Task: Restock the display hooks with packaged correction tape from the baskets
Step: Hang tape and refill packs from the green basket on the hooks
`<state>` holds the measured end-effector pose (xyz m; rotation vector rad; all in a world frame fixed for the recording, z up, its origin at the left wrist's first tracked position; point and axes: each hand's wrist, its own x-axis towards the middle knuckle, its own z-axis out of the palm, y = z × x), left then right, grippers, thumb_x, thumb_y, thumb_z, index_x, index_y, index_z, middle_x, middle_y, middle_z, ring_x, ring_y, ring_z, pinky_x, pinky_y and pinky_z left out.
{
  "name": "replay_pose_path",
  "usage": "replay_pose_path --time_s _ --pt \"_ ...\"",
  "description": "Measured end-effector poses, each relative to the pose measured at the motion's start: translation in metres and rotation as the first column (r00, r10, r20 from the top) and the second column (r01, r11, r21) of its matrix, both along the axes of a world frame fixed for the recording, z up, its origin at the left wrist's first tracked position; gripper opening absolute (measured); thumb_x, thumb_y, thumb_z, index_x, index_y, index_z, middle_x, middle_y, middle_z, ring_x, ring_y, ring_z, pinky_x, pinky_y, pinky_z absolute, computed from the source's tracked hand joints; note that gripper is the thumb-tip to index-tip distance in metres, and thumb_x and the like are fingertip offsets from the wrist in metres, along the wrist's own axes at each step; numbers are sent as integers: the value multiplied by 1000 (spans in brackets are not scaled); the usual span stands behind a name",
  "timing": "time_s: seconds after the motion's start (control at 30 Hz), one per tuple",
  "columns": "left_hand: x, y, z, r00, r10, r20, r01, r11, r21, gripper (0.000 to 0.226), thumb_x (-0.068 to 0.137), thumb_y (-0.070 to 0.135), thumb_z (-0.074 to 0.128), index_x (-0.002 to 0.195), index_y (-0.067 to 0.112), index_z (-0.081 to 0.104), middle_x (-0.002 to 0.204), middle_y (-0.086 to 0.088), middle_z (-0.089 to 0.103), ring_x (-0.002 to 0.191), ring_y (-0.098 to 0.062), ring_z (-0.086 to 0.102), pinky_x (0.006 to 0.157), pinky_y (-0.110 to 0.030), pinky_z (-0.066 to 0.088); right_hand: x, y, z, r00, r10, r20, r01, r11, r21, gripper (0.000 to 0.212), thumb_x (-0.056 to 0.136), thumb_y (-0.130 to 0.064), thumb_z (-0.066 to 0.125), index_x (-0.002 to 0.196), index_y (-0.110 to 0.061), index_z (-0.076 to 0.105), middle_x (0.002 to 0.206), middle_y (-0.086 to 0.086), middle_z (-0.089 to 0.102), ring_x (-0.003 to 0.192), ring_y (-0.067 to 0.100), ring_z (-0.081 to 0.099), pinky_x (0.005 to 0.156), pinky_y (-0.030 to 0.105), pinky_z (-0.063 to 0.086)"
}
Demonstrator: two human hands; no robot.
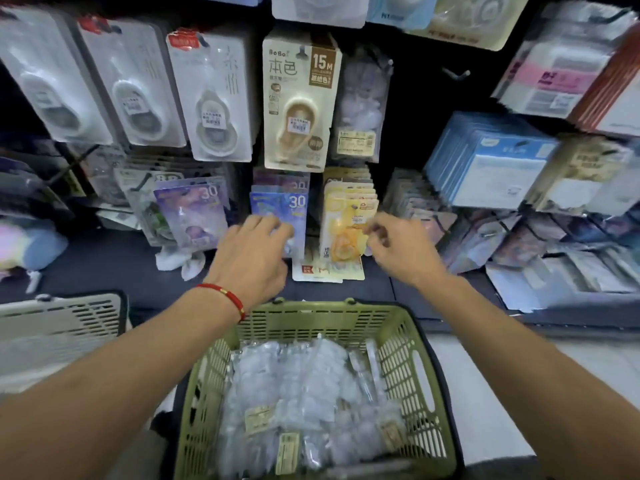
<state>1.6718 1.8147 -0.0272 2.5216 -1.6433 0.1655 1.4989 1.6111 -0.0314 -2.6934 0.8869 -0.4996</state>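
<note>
Starting at the far left, I see a pale basket [59, 318], then my left hand [254, 252] reaching up to the blue "30" pack [280, 209] on the low hooks; its fingers curl at the pack's lower edge, but I cannot tell whether they grip it. Below, between my arms, the green basket [408, 341] holds the stock: clear-bagged correction tape packs [304, 386] piled loose. I judge them light, crinkly and slippery, the film soft with a hard lump inside, so I would pinch each near its top edge, beside the hang hole, and not squeeze the middle. Right of centre hangs the yellow pack [341, 223], and my right hand [398, 245] hovers just beside it with fingers loosely curled, seemingly grasping nothing. Further right hang blue-and-white carded packs [491, 164].
</note>
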Motion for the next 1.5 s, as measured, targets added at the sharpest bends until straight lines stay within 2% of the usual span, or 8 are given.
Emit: replay_pose_path --time_s 0.17,0.5,0.7,0.8,1.0,1.17,1.33,1.5 --pt "-49 32 -93 950 81 -303 32 936 350 46 92 20 59 138 25 58 140 -4 61 131 -29 55 103 -39 50 -39 52 -96 704 322 -633 -84 923 376 50 101 -47 62 141 -16 58 139 10 64 130 32 58 95 36 48" --pt "-94 84 -202 220 538 -814 -415 807 420 32 102 36 59 130 21 65 134 -8 67 116 -26 64 98 -30 50 -40 176 -231 703 258 -663 -109 960 259 124 87 -55 78 166 -27 -13 173 20 -17 160 42 -11 131 56 5" --pt "-92 75 -191 -172 439 -882 -480 744 464 44 108 41 45 141 14 56 137 -13 62 121 -31 59 91 -40 52 -57 150 -214 929 164 -333 7 889 457 86 90 -34 75 160 -31 26 168 8 23 151 33 36 122 45 37" --pt "-94 70 -189 -313 355 -881 -497 730 470 43 110 42 43 140 14 56 133 -11 66 119 -31 62 93 -42 54 -70 121 -185 984 -154 -83 171 736 655 66 87 -15 78 144 -33 48 136 2 57 83 14 68 69 26 63" --pt "-111 46 -174 -273 306 -912 -487 773 405 52 98 47 67 132 9 57 115 -9 65 104 -25 67 93 -40 58 -94 96 -151 701 -691 177 36 281 959 40 93 -2 67 129 -17 59 108 19 77 70 20 68 56 31 52" --pt "-126 29 -148 -615 20 -788 -442 819 366 73 80 57 81 131 10 60 127 -21 65 112 -37 69 80 -43 64 -87 117 -140 745 -637 198 -261 -5 965 39 99 5 57 136 -6 57 117 19 76 96 32 74 81 51 62" --pt "-110 44 -150 -579 -192 -792 -673 661 332 59 92 20 80 140 4 49 126 -19 69 101 -33 71 64 -41 64 -85 122 -133 949 -301 88 -30 192 981 32 100 -21 68 132 -19 64 131 14 68 121 30 67 104 49 56" --pt "-105 52 -134 -294 -124 -948 -659 745 107 65 86 16 86 138 33 51 124 6 73 108 -13 69 84 -35 55 -73 118 -106 984 -121 130 -42 550 834 52 87 -59 75 133 -40 61 126 -18 66 105 -6 66 79 13 54"
